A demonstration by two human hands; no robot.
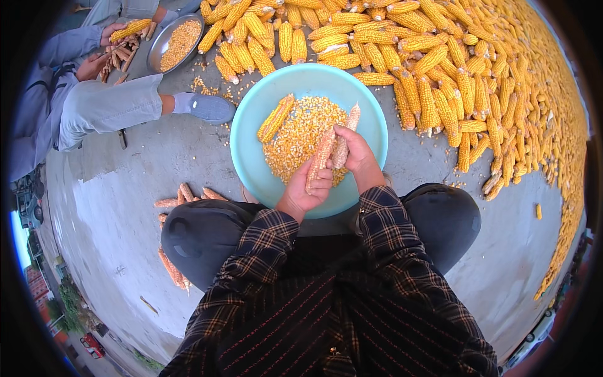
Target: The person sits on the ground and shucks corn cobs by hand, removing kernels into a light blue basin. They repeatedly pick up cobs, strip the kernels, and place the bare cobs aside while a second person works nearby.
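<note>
Over a light blue plastic basin [240,141], my left hand [308,184] is closed around a corn cob [322,153] that looks stripped of its kernels. My right hand [357,148] holds a second bare cob [352,117], tilted and pointing away from me, and its thumb touches the top of the first cob. Loose corn kernels [297,141] cover the middle of the basin. A partly shelled yellow ear [276,118] lies on the basin's left side.
A large heap of yellow corn ears [438,70] spreads beyond and right of the basin. Bare cobs [186,193] lie beside my left knee. At upper left, a co-worker's hand [110,35] holds an ear near a metal bowl [155,52] of kernels; their shoe [212,109] is near the basin.
</note>
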